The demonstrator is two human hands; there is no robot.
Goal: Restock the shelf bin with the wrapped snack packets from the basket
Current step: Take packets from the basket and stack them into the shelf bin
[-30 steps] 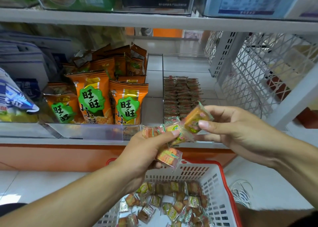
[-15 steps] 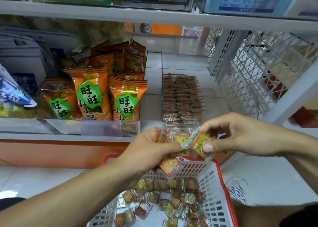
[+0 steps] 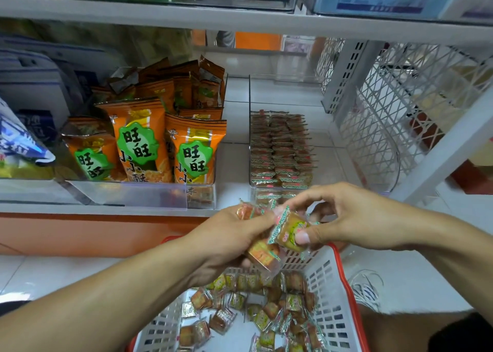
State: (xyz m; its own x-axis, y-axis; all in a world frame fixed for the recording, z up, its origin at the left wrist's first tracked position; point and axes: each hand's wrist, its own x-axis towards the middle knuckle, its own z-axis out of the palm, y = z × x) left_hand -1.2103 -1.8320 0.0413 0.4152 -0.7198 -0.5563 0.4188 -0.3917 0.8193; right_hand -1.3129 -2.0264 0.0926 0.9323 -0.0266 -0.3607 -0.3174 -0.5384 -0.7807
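My left hand [image 3: 226, 239] grips a bunch of small wrapped snack packets [image 3: 262, 254] in front of the shelf edge. Against that bunch, my right hand [image 3: 344, 221] pinches one packet [image 3: 289, 230] between thumb and fingers. Below both hands stands a white basket with a red rim [image 3: 338, 293], and several loose packets [image 3: 266, 306] lie in it. On the shelf behind my hands a clear shelf bin [image 3: 280, 191] holds neat rows of the same packets [image 3: 280, 149]; the bin's back part is bare.
Orange snack bags with green labels [image 3: 149, 143] stand in a clear bin to the left. A white wire mesh divider [image 3: 386, 117] closes the shelf on the right. Another shelf [image 3: 240, 18] runs overhead. White floor tiles lie beside the basket.
My right hand came down from the shelf bin with its packet and now meets the bunch in my left hand. The view has tilted slightly downward.
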